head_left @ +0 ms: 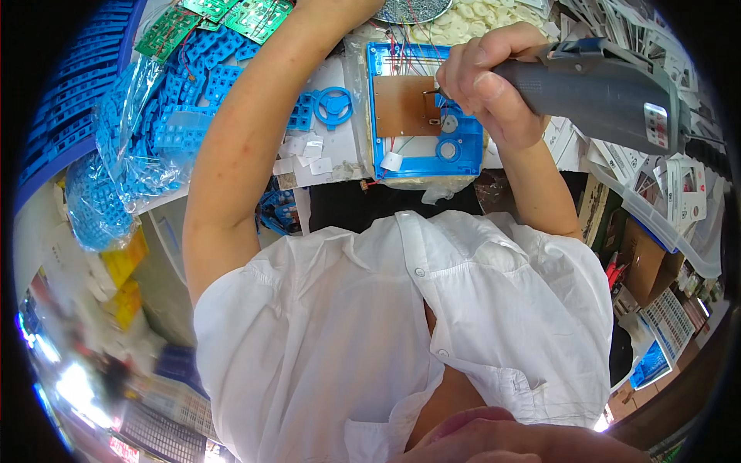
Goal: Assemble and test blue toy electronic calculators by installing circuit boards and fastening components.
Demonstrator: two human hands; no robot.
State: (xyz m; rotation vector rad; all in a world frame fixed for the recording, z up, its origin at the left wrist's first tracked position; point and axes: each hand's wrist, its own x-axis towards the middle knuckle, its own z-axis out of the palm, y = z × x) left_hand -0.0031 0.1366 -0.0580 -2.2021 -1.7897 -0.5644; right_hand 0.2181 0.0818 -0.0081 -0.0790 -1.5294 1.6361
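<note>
Screwdriving underway: right hand [494, 85] gripped grey power driver [594, 92], tip on brown board [403, 106] in blue frame [463, 154]; left hand out of frame top, can't tell grip; next needs tip kept square.

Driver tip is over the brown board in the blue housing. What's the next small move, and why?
Probably press the tip straight down at the board's right edge. The right hand grips the grey electric screwdriver, its bit resting at the edge of the brown circuit board seated in the blue housing. The left hand is out of view past the top edge, so whether it steadies anything is unclear.
</note>
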